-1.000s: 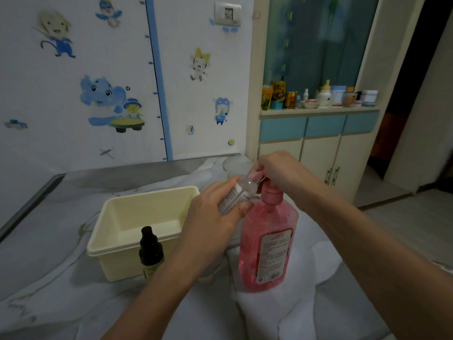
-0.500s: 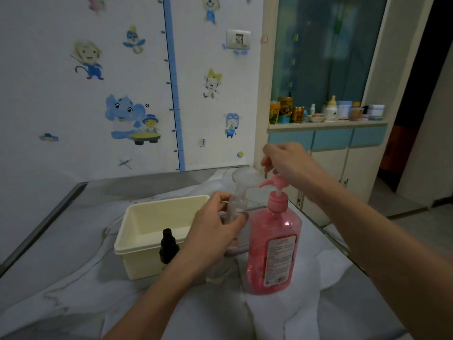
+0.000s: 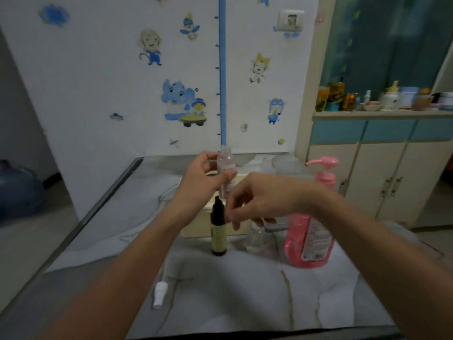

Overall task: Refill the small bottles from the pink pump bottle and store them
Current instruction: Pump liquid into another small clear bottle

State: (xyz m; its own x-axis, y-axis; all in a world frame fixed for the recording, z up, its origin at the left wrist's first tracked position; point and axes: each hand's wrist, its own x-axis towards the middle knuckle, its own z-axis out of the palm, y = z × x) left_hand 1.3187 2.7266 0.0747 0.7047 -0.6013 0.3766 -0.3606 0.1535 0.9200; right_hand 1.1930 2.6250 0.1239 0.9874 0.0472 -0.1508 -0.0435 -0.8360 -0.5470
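White cap or nozzle piece [image 3: 160, 292]: lies loose on the grey marbled table covering [image 3: 245, 290], nearest the camera, well apart from the bottles.

Dark bottle [image 3: 218, 231]: black top, greenish label, upright on the table just in front of the cream tub [image 3: 196, 224].

Small clear bottle [image 3: 255, 238]: upright on the table between the dark bottle and the pink pump bottle [image 3: 311, 236], under the right hand.

Pink pump bottle: upright at the right, pump head raised, spout pointing left; the right forearm crosses in front of it.

Right hand [image 3: 259, 200]: hovers above the standing bottles, fingers loosely curled downward; whether they pinch anything cannot be told through the blur.

Left hand [image 3: 203, 182]: raised above the tub, thumb and fingers wrapped round a small clear bottle with white label [image 3: 226, 170], held upright, neck uppermost.

Cream tub: mostly hidden behind both hands.

Cabinet shelf [image 3: 382, 114]: far right, carrying jars, tins and a bowl.

Wall [image 3: 122, 69]: cartoon stickers and a blue height chart.
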